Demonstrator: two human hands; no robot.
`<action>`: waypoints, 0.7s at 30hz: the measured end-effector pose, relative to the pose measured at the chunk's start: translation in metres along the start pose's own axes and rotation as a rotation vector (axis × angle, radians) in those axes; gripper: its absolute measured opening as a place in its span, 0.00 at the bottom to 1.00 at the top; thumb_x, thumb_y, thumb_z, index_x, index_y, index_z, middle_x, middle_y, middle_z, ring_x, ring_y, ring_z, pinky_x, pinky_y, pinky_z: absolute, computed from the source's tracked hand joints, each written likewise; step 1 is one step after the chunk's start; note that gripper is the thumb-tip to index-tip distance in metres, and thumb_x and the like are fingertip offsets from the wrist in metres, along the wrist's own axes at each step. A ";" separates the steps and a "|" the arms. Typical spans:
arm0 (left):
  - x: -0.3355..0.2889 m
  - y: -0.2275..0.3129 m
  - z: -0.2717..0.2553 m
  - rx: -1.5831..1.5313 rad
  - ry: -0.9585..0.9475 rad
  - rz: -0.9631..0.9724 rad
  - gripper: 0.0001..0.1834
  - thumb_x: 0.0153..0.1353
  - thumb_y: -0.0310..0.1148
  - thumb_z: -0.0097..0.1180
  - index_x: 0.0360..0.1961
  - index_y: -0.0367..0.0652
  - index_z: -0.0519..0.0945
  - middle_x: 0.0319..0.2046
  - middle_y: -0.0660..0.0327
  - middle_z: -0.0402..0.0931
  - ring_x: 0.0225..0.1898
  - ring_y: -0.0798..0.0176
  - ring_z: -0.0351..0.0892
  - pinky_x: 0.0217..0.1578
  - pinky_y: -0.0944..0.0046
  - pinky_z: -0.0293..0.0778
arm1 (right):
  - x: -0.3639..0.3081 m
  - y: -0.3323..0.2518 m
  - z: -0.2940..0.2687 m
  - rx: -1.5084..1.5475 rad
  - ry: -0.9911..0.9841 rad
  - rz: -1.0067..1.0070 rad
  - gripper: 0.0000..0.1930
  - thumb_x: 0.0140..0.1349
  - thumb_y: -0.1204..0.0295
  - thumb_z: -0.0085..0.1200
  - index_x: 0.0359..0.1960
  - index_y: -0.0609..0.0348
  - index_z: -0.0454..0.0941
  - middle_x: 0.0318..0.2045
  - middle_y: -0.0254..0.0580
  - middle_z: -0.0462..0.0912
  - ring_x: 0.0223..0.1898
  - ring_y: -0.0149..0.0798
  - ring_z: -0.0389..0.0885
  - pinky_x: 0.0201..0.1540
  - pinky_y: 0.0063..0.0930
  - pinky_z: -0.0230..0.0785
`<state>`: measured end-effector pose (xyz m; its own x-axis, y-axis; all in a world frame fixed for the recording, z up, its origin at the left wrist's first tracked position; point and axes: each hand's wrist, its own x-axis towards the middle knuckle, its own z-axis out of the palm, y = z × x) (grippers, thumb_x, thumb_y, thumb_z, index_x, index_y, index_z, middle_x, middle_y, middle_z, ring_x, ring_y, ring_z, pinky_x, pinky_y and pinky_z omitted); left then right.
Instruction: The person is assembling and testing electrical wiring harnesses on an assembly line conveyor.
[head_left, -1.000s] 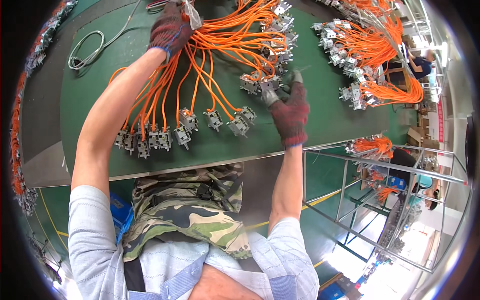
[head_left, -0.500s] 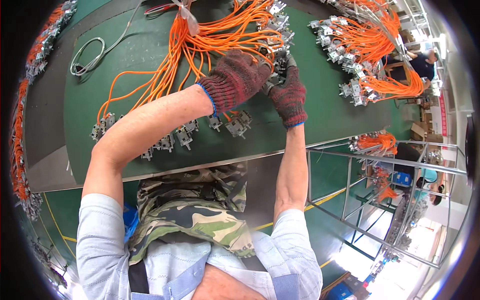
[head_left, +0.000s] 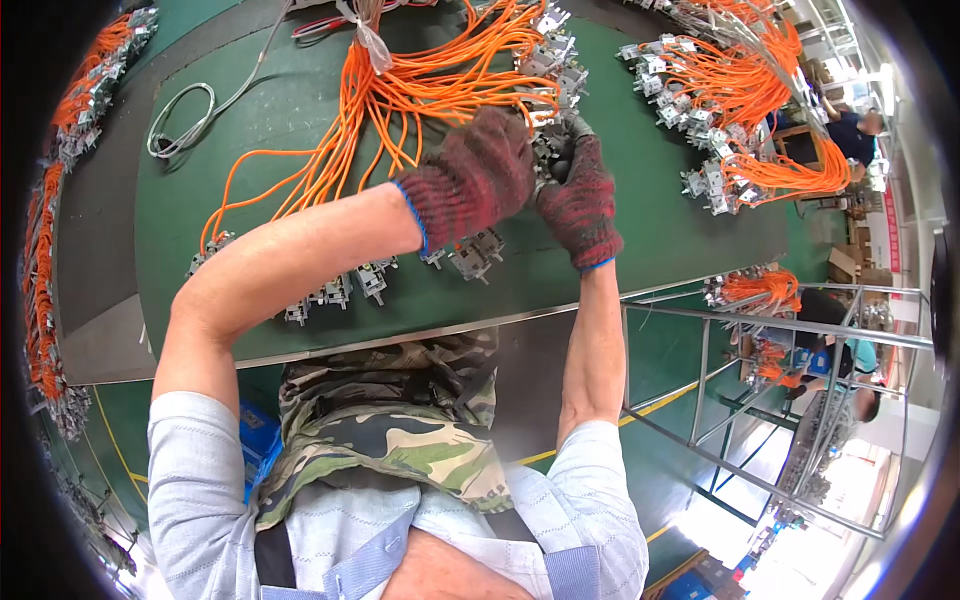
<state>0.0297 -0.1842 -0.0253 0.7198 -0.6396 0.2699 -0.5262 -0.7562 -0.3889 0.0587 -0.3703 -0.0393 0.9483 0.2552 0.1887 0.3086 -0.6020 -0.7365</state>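
My left hand (head_left: 472, 170), in a dark red and black knitted glove, is closed with its fingers curled beside a grey connector (head_left: 547, 152). Whatever those fingers grip is hidden. Wearing a matching glove, my right hand (head_left: 580, 205) grips that connector from the right, thumb and fingers around it. Orange cables (head_left: 400, 95) fan out from a tied bundle and end in grey metal-like connectors. Several of these connectors (head_left: 552, 58) cluster just beyond my hands. Others, such as one connector pair (head_left: 476, 256), lie on the green table (head_left: 680, 235) below my left wrist.
A grey cable (head_left: 185, 120) lies coiled at the far left. Another heap of orange cables (head_left: 750, 90) sits at the far right. Beside the table's right end stands a metal frame rack (head_left: 700, 380). Other people (head_left: 850, 140) are in the right background.
My left hand has shifted slightly right and turned at the connector, covering more of the connectors below it. The right hand has moved slightly down and keeps its grip.
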 end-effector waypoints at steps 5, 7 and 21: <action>0.006 0.008 0.004 0.038 -0.140 0.015 0.14 0.59 0.35 0.61 0.43 0.44 0.89 0.41 0.57 0.84 0.50 0.50 0.79 0.47 0.50 0.75 | 0.007 0.022 -0.003 -0.165 0.064 -0.209 0.42 0.51 0.72 0.77 0.70 0.52 0.73 0.51 0.42 0.87 0.49 0.37 0.88 0.53 0.34 0.82; 0.006 0.005 0.021 -0.055 -0.103 -0.020 0.12 0.59 0.35 0.61 0.41 0.41 0.86 0.43 0.55 0.83 0.51 0.48 0.78 0.45 0.49 0.78 | 0.008 0.019 -0.001 -0.254 0.065 -0.331 0.39 0.52 0.73 0.77 0.68 0.52 0.75 0.52 0.42 0.87 0.50 0.37 0.88 0.53 0.34 0.82; -0.073 -0.014 -0.016 -0.256 -0.138 0.063 0.09 0.56 0.36 0.63 0.37 0.53 0.89 0.42 0.67 0.85 0.53 0.59 0.83 0.53 0.55 0.80 | -0.055 -0.020 0.012 0.777 -0.140 0.168 0.34 0.61 0.81 0.66 0.71 0.57 0.74 0.58 0.43 0.85 0.54 0.32 0.84 0.58 0.31 0.79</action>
<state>-0.0231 -0.1292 -0.0261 0.7278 -0.6746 0.1236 -0.6560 -0.7373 -0.1614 -0.0005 -0.3634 -0.0428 0.9435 0.3312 -0.0095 -0.0257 0.0445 -0.9987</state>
